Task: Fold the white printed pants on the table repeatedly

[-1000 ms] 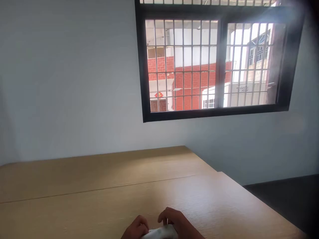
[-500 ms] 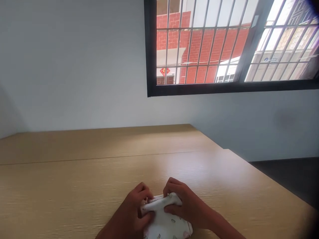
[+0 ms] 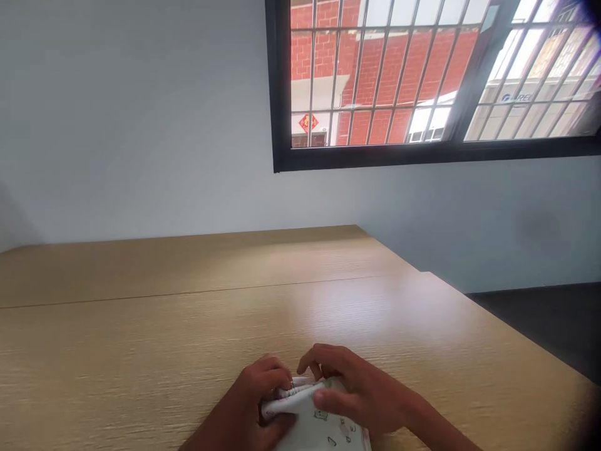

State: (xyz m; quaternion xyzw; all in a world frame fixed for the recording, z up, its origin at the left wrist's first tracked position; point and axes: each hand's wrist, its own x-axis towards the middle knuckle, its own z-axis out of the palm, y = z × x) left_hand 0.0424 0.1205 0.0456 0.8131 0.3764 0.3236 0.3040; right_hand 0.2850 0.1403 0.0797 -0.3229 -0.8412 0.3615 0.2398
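Where the light wooden table (image 3: pixel 188 326) meets its near edge, the left hand (image 3: pixel 257 401) pinches the rolled rim of a small white printed fabric piece (image 3: pixel 323 429) lying on that table, and the right hand (image 3: pixel 364 391) grips the same rim with curled fingers.

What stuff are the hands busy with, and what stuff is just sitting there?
Busy with:
- left hand, pinching the cloth's bunched edge
- right hand, gripping the same edge
- white printed cloth

Just there:
- wooden table, under the cloth
- barred window
- grey wall
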